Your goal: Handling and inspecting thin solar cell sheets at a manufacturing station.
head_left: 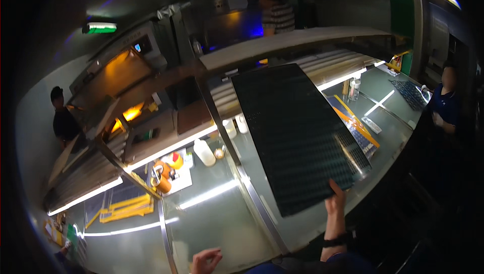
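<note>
A large, dark green circuit board panel (302,138) with a fine grid pattern is held tilted up above the glass-topped table (217,223). My right hand (335,198) grips its near lower edge, thumb on the face toward me; the fingers behind it are hidden. Light glints off the panel's lower right corner. Close to the table's near edge, my left hand (206,261) is apart from the panel. Its fingers are loosely curled, and nothing shows between them.
Yellow-edged sheets (126,208) lie at left, others (355,125) behind the panel. A white bottle (204,153) and an orange container (162,184) stand mid-table. A shelf (297,44) spans above. Co-workers stand at right (443,97), far left (65,117) and back (275,14).
</note>
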`<state>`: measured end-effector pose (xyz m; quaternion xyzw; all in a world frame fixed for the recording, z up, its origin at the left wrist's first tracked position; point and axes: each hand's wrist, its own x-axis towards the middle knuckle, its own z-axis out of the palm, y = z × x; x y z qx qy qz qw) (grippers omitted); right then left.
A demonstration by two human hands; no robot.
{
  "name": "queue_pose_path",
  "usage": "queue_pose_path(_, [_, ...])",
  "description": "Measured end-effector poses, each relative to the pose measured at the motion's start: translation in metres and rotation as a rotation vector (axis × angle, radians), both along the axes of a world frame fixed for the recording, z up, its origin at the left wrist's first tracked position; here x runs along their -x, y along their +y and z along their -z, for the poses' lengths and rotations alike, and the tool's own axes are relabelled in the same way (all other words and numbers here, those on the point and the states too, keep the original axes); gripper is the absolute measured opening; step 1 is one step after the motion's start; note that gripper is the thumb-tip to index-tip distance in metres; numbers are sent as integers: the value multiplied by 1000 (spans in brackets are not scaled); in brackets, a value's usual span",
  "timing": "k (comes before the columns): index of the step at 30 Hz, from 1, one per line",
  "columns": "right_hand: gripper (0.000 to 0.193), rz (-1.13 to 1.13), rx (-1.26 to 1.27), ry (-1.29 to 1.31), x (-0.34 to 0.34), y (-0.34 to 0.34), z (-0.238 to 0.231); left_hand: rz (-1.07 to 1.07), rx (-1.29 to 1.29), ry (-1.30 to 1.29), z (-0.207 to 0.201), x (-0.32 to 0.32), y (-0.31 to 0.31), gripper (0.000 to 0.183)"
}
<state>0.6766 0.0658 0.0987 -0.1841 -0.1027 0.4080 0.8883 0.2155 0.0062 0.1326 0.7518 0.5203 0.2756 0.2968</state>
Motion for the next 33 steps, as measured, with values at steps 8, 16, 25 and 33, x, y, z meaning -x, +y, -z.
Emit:
queue_pose_path(8, [51, 398, 346, -813, 6, -265, 30, 546, 1156, -962, -9, -106, -5, 101])
queue_pose_path(16, [37, 576, 361, -1637, 106, -373, 58, 221, 1314, -1241, -2, -89, -84, 52])
queue_pose_path(25, [44, 121, 479, -1265, 181, -376, 52, -82, 937, -1354, 2, 3, -169, 41])
queue_pose_path(33, [63, -621, 300, -330, 257, -242, 1, -448, 536, -1393, -14, 64, -210, 33])
